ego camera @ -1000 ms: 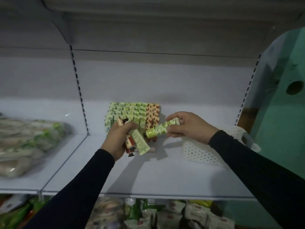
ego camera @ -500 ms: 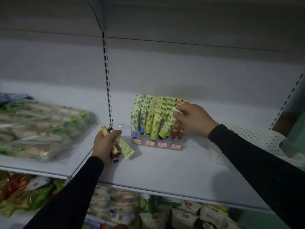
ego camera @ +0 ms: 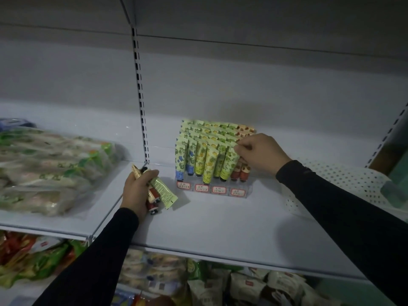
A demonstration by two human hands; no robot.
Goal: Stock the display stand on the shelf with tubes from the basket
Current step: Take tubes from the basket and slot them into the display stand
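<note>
I judge the right hand [ego camera: 262, 154] is seating a green tube [ego camera: 229, 164] cap-down in the front row of the display stand [ego camera: 212, 189] on the shelf [ego camera: 220, 221], fingers [ego camera: 242, 147] pinching its crimped top. The left hand [ego camera: 136, 191], resting on the shelf, grips spare tubes [ego camera: 162, 191] in reserve; the white perforated basket [ego camera: 344, 182] sits just right of the stand.

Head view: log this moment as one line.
right hand pinches green tube at display stand | left hand holds spare tubes on shelf | basket at right
</note>
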